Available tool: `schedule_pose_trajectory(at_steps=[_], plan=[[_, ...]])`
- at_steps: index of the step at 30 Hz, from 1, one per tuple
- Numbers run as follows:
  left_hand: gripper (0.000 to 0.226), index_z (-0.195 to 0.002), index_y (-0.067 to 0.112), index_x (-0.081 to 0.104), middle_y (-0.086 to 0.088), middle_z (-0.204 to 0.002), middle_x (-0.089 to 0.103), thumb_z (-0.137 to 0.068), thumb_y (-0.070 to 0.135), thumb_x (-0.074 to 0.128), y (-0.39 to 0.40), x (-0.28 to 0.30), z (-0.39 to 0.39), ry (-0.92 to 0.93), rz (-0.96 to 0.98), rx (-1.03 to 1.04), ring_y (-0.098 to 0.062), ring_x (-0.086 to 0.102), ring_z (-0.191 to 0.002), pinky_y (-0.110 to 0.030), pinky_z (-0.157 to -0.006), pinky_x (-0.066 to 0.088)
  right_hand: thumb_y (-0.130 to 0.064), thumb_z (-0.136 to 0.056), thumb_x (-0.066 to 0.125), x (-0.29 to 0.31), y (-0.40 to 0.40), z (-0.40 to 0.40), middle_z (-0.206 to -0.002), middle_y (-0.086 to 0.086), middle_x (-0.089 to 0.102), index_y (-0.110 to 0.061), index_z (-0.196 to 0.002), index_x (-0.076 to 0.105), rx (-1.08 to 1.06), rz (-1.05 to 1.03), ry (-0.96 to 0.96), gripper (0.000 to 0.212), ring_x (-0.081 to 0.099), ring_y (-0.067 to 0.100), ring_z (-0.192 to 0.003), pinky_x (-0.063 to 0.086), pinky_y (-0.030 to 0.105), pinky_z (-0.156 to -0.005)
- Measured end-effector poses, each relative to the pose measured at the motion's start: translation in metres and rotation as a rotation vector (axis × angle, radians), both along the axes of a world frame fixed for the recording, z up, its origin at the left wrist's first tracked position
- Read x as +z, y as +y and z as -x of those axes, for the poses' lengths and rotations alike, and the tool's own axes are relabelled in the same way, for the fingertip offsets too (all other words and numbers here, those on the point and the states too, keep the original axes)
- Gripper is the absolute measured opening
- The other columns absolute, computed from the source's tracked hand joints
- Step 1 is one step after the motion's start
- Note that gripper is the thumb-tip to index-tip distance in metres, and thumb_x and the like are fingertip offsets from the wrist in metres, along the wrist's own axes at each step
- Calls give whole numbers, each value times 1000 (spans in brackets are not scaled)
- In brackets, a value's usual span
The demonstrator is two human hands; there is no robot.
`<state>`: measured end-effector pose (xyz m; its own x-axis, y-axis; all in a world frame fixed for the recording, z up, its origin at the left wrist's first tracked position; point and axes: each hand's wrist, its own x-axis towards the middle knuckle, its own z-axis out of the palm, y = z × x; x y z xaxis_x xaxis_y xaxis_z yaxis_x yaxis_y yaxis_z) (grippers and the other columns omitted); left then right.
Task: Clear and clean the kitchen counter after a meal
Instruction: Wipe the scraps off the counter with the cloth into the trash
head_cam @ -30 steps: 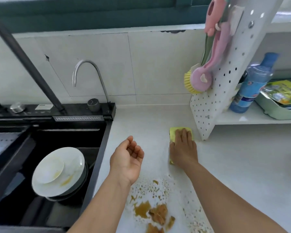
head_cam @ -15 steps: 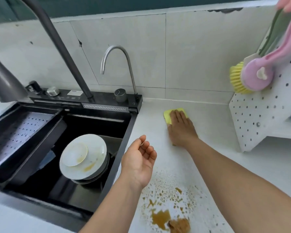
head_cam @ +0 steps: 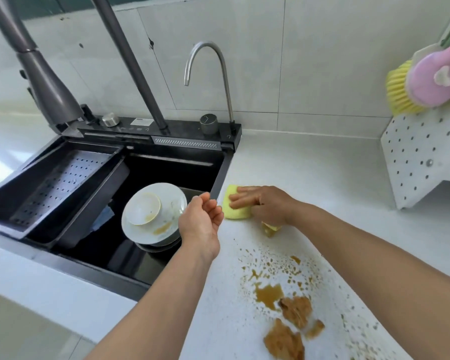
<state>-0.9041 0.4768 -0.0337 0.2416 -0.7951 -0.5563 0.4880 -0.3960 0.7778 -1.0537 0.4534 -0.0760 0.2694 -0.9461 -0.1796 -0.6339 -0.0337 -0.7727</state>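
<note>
While my right hand [head_cam: 264, 203] pressed the yellow sponge [head_cam: 235, 210] with flat, straight fingers at the counter [head_cam: 322, 172] edge beside the sink [head_cam: 220, 178], my left hand [head_cam: 202, 220] waited cupped and empty; I judged firm, overlapping strokes toward the sauce spill [head_cam: 283, 305] best.

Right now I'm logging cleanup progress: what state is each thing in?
sponge: flat on the counter, pressed by right hand
left hand: open, cupped at the sink edge
sauce spill: unwiped
plates: dirty, stacked in sink
bowl: dirty, on plates
</note>
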Motion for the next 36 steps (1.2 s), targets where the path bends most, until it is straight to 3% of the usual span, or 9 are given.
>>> schedule_pose_trajectory(at_steps=[4, 7, 12, 16, 20, 25, 30, 33, 36], plan=[[21, -87, 10, 61, -3, -67, 58, -96, 14, 43, 10, -6, -20, -100, 40, -32, -14, 54, -59, -23, -64, 49, 13, -75, 44, 9, 31, -6, -110, -13, 70, -17, -90, 78, -58, -135, -105, 48, 52, -3, -118, 34, 15, -106], [22, -85, 11, 61, -4, -70, 62, -96, 14, 42, 23, -9, -33, -147, 84, -120, -14, 59, -65, -25, -71, 50, 11, -78, 43, 26, 57, 3, -93, -19, 72, -20, -79, 79, -283, -155, -230, 47, 66, 10, -97, 54, 17, -78], [25, -82, 16, 62, -3, -84, 69, -95, 14, 41, 40, -15, -50, -298, 227, -314, -12, 65, -86, -28, -91, 45, 8, -83, 43, 34, 105, 53, -111, -2, 70, -26, -95, 74, -876, 86, -295, 47, 68, 18, -67, 58, 22, -61], [26, -100, 25, 64, 5, -111, 66, -97, 17, 39, 53, -32, -69, -499, 401, -538, -10, 58, -112, -28, -101, 41, -4, -86, 40, 13, 155, 97, -138, -3, 51, -25, -127, 58, -1080, 63, 114, 49, 54, 26, -119, 47, 36, -100], [37, -136, 29, 46, 19, -133, 50, -101, 32, 33, 62, -46, -79, -646, 559, -893, 7, 40, -124, -24, -111, 25, -9, -94, 36, -7, 176, 93, -153, 7, 29, -11, -142, 38, -790, -19, 547, 47, 28, 28, -140, 27, 36, -109], [70, -142, 39, 29, 15, -151, 29, -79, 69, 17, 69, -53, -76, -855, 637, -1108, 8, 11, -137, -43, -121, -1, -1, -93, 38, -9, 173, 35, -153, 1, 33, -15, -137, 49, -655, 102, 323, 47, 28, 22, -142, 17, 24, -113], [79, -148, 24, 25, 3, -155, 26, -81, 64, 14, 77, -50, -78, -1010, 645, -1066, -12, 16, -145, -39, -119, 1, 4, -88, 41, 13, 190, 17, -137, 0, 55, -15, -121, 64, -918, 175, -94, 45, 45, 16, -130, 29, 19, -108], [92, -149, 18, 25, -2, -155, 28, -75, 70, 11, 78, -49, -81, -1033, 640, -1036, -19, 19, -145, -41, -118, 7, 1, -88, 42, 28, 212, 35, -136, -4, 56, -17, -122, 64, -1099, 244, -76, 45, 47, 14, -128, 31, 18, -105], [66, -148, 16, 25, -4, -155, 28, -95, 54, 20, 81, -52, -81, -1102, 664, -1047, -20, 18, -146, -40, -118, 5, 0, -88, 38, 24, 242, 59, -143, -8, 49, -21, -126, 61, -1199, 190, 68, 49, 41, 15, -133, 30, 20, -104]])
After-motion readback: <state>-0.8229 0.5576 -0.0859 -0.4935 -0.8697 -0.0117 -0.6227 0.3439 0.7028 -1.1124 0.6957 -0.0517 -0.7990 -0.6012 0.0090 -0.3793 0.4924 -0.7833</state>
